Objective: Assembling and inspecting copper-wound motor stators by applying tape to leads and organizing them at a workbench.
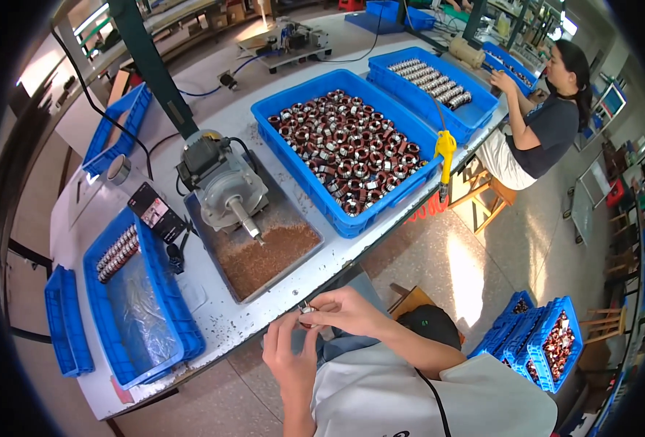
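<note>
Just off the bench's front edge, my left hand and my right hand meet, with fingers closed around one small ring-shaped wound coil. The coil has silver and reddish-brown parts, mostly covered by my fingertips. Thin ends seem to stick up from its top. Beyond my hands, a bench motor with a protruding spindle stands over a metal tray of brown dust. To the right of it, a large blue bin is heaped with similar coils.
At left, a blue crate holds stacked coil rows and clear plastic, beside a phone. A yellow air gun hangs by the big bin. Another blue bin carries rows of coils near a seated person. Blue crates stand on the floor.
</note>
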Available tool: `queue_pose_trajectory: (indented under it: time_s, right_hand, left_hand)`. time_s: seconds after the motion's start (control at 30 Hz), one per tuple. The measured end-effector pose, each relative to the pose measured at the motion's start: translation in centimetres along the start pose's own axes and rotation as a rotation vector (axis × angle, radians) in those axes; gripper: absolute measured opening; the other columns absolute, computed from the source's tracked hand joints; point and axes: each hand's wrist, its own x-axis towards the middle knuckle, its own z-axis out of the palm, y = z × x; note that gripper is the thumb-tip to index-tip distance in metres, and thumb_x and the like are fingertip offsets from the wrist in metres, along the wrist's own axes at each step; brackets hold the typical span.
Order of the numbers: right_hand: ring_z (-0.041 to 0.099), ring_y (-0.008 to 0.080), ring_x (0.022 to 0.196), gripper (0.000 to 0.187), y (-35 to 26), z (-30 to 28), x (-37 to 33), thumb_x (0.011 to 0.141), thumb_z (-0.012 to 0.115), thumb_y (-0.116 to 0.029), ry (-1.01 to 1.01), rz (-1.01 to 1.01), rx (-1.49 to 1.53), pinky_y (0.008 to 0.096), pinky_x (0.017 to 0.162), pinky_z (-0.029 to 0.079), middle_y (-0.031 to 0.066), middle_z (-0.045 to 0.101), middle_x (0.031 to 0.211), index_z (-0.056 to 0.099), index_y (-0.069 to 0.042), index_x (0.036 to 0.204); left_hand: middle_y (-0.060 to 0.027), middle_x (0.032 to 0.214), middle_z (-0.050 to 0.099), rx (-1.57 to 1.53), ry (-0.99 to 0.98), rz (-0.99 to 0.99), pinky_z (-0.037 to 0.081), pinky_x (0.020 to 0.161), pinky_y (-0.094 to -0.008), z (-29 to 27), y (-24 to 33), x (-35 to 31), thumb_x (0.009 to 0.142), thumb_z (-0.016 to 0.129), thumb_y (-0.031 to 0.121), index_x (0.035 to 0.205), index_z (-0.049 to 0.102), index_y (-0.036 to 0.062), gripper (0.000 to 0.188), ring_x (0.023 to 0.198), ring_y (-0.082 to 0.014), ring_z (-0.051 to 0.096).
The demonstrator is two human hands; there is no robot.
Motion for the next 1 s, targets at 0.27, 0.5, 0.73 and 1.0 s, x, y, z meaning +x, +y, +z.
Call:
queue_pose_trajectory:
  time_s: [0.27, 0.5, 0.73, 1.0]
  right_hand:
    - [0.067, 0.0114, 0.083, 0.018, 1.0, 1.0, -1.8, 0.098, 0.066, -0.010, -0.080, -0.033, 0.003, 0.0231, 0.074, 0.056, 0.0072, 0.074, 0.096, 0.070, 0.004, 0.109]
    - [0.066, 0.0125, 0.086, 0.019, 2.8, 2.4, -1.0, 0.102, 0.054, -0.012, -0.106, -0.043, 0.164, 0.0246, 0.074, 0.056, 0.0075, 0.070, 0.098, 0.066, 0.002, 0.105]
    - [0.065, 0.0139, 0.085, 0.022, 1.8, 2.6, 0.9, 0.103, 0.047, -0.011, -0.005, -0.065, 0.197, 0.0258, 0.074, 0.058, 0.0093, 0.067, 0.101, 0.065, 0.002, 0.105]
    - [0.064, 0.0175, 0.081, 0.028, -2.1, -0.2, 3.6, 0.102, 0.041, -0.011, 0.034, 0.032, -0.014, 0.0274, 0.073, 0.057, 0.0120, 0.068, 0.095, 0.064, 0.005, 0.103]
  left_hand:
    - [-0.0078, 0.098, 0.069, -0.067, -0.133, -0.077, 0.051, 0.077, -0.0338, -2.5, -0.2, -0.7, 0.067, 0.084, -0.003, 0.103, 0.068, 0.0026, 0.040, 0.081, -0.0225, 0.061]
    - [-0.0083, 0.096, 0.068, -0.161, -0.188, 0.034, 0.050, 0.075, -0.0331, -2.4, -1.4, 1.1, 0.066, 0.083, -0.003, 0.102, 0.068, 0.0018, 0.039, 0.080, -0.0225, 0.060]
    - [-0.0089, 0.095, 0.069, -0.187, -0.224, 0.017, 0.050, 0.075, -0.0321, -1.4, -2.0, 4.0, 0.066, 0.083, -0.003, 0.100, 0.068, 0.0014, 0.037, 0.079, -0.0221, 0.060]
    - [-0.0084, 0.096, 0.072, -0.240, 0.029, -0.106, 0.052, 0.075, -0.0309, 2.0, -1.0, 5.5, 0.066, 0.084, -0.002, 0.105, 0.071, 0.0015, 0.041, 0.079, -0.0221, 0.064]
